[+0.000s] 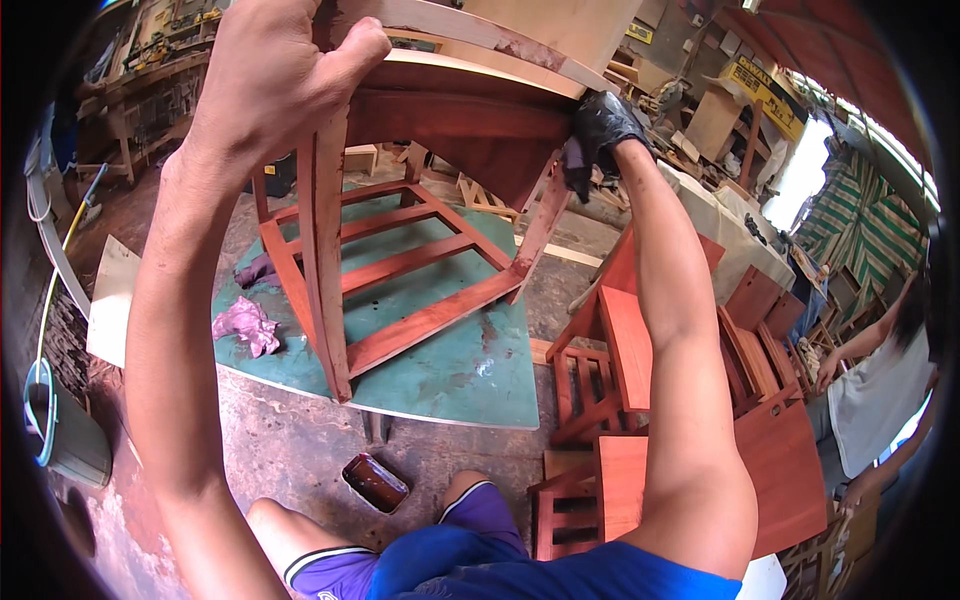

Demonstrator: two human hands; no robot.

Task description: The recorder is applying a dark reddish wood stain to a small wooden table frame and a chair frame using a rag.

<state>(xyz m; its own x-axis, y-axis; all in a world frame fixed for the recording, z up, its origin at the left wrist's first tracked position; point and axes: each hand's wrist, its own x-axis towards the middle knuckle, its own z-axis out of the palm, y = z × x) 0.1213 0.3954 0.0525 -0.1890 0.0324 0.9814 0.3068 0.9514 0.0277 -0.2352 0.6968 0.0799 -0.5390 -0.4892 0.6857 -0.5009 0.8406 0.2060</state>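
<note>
A red-stained wooden furniture frame (405,267) with a slatted lower part stands tilted before me. Its upper rail and some leg faces look paler. My bare left hand (275,75) grips the frame's top left corner, thumb toward the rail. On the far right corner is my right hand (608,122), in a black glove, closed around a dark cloth (577,168) pressed to the wood. Below the frame lies a stained green board (440,400), with a crumpled pink cloth (247,326) and a darker cloth (258,270) on its left side.
A shallow tray of dark red liquid (376,483) rests on the floor by my knees. Red wooden furniture pieces (625,345) crowd the right, where another person (865,400) stands. At left are a bucket (75,445) and a pale panel (112,300).
</note>
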